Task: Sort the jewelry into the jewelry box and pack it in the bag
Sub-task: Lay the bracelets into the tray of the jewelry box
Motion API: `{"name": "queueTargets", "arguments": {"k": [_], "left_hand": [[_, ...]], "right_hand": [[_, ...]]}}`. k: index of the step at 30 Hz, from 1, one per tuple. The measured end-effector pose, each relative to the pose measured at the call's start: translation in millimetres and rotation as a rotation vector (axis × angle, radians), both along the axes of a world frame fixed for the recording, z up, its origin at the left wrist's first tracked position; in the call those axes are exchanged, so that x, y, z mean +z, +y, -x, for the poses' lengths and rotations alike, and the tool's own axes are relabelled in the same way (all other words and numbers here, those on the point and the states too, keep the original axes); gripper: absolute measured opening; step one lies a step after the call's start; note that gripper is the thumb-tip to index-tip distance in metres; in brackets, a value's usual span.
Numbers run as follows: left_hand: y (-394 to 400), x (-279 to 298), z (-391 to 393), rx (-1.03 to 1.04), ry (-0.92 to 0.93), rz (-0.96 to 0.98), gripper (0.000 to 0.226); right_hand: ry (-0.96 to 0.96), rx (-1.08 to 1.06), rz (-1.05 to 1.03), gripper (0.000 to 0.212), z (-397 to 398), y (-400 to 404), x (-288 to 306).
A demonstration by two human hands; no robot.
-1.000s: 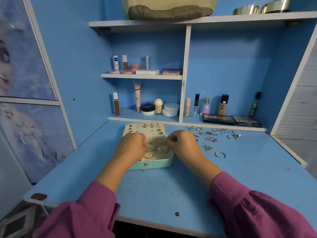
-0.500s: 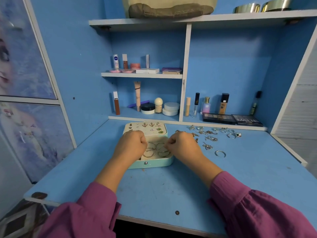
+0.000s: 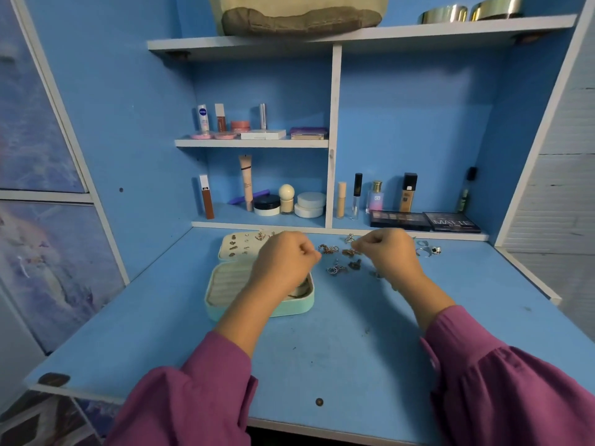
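Both arms wear loose magenta-purple sleeves (image 3: 193, 400), gathered into soft folds near the forearms; the hands and wrists are bare.

The worktop (image 3: 322, 342) is bright blue with a white front edge. The jewelry box (image 3: 225, 304) is mint green outside and cream inside. The sleeves (image 3: 199, 400) are purple-pink. The small jewelry (image 3: 335, 268) in the middle of the frame is gold and silver. The shelves (image 3: 251, 143) are white, and the wall behind them is blue. At the top, the bag (image 3: 299, 20) is tan with a brown bottom.
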State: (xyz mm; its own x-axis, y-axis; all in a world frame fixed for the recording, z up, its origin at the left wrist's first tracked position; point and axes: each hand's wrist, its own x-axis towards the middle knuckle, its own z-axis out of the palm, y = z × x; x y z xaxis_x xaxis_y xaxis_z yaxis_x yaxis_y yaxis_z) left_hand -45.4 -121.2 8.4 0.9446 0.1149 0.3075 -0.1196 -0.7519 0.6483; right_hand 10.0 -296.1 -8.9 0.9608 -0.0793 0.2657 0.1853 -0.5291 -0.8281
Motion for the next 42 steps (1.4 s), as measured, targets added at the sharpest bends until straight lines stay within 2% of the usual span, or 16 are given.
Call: {"name": "queueTargets", "arguments": {"k": [5,12,21,26,30,34,42], "left_hand": [[-59,0,-21,-0.187,0.067,0.078,0.014],[-115,-28,-44,-0.302,0.111,-0.074,0.014],[-121,-47,-54,-0.291,0.060,-0.303,0.016],[-119,-43,-48,-0.294,0.024,-0.354,0.017],[-117,-41,-44,-0.297,0.012,-0.435,0.020],[-115,-40,-40,-0.296,-0.007,-0.425,0.018],[-98,-29,-34,-0.266,0.031,-0.325,0.017]], "right_hand": [[0.018,-0.204,-0.035,0.016,-19,-58,-6],[0.049,-0.364,0.087,0.014,-34,-97,-27],[0.145,-0.308,0.350,0.020,-41,-92,-33],[0.166,-0.303,0.367,0.019,-39,-95,-31],[0.228,-0.267,0.296,0.013,-39,-102,-25],[0.165,-0.325,0.207,0.016,-34,-103,-23],[0.227,-0.330,0.302,0.023,-35,-95,-25]]}}
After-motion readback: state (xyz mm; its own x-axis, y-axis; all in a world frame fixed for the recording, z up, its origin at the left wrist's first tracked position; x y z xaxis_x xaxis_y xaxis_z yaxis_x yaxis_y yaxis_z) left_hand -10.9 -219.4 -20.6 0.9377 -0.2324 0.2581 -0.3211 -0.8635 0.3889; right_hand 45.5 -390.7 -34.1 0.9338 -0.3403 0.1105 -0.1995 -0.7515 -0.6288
